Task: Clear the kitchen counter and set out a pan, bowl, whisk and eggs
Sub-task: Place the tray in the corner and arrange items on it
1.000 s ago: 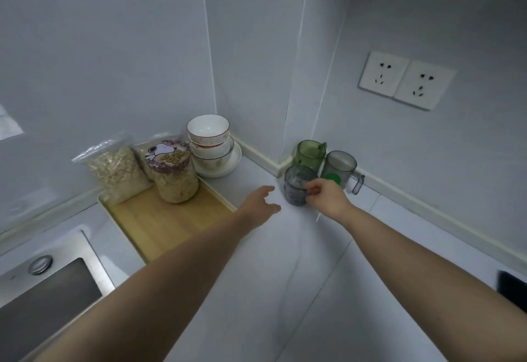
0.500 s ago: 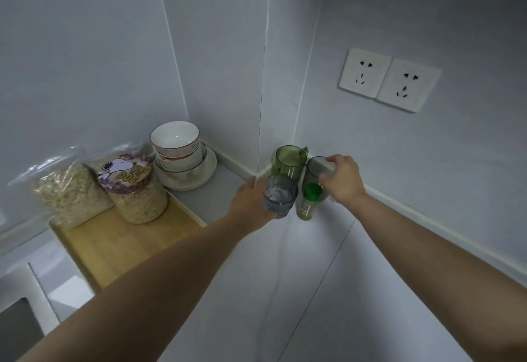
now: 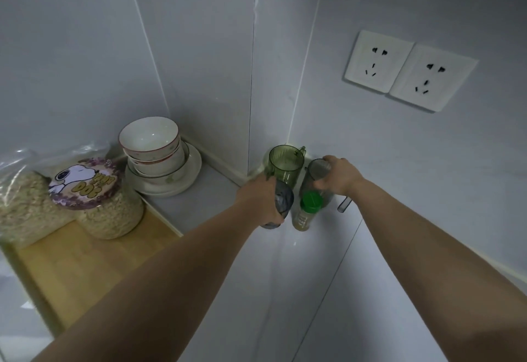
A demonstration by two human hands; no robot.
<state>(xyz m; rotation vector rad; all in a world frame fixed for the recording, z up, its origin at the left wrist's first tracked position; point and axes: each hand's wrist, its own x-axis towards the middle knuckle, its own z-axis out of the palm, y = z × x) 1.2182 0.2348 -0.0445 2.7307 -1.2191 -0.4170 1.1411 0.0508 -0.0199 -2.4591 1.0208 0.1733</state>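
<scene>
Looks like the clearing part of the job, over in the bench (image 3: 256, 276) corner: the left hand (image 3: 261, 203) is wrapped round the side of a grey cup (image 3: 283, 200) and the right hand (image 3: 340, 178) curls over the rim of a clear mug (image 3: 315, 173), probably so both go in one trip. Both stand upright, long axis vertical, mouths up, with a green-capped spice bottle (image 3: 306, 213) between them. The bowls (image 3: 149, 140) the task wants sit stacked mouth-up on plates (image 3: 188, 173) further left by the wall, untouched.
</scene>
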